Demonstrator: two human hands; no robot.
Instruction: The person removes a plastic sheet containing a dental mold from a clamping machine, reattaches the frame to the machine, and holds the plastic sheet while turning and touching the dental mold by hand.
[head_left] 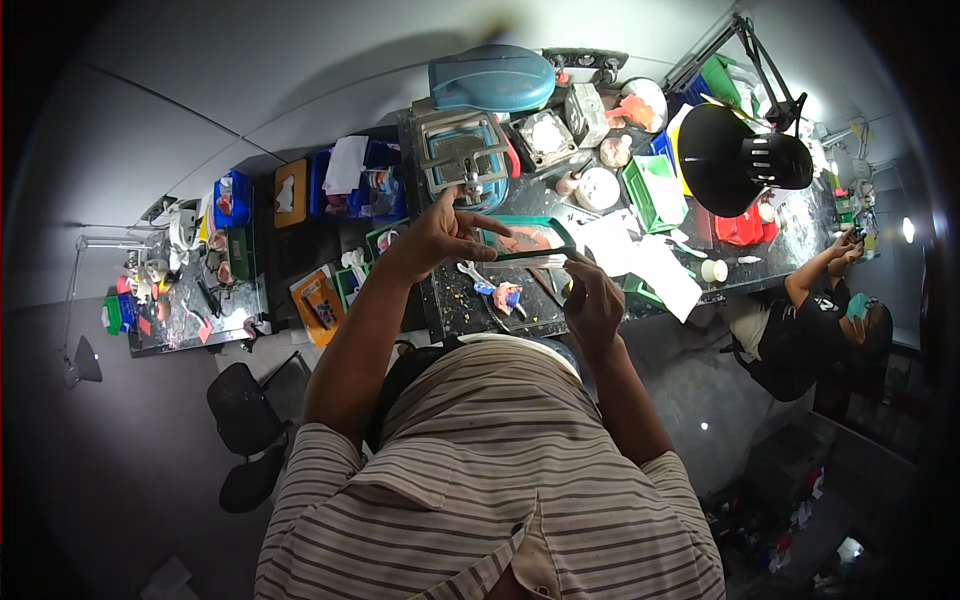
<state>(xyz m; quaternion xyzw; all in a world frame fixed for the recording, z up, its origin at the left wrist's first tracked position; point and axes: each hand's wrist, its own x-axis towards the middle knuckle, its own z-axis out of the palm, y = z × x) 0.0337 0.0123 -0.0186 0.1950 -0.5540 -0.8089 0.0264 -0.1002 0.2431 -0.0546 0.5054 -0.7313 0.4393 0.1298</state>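
Here, a clear, green-rimmed rectangular box between two hands.
Flat pinkish pieces show through it, right of the left hand, whose thumb and forefinger spread apart at its left end; the right hand, fingers curled, pinches its near right corner.

Pale wall, grey floor

A box is hovering over the worktop. Papers are lying to its right. A lamp is hanging farther right.
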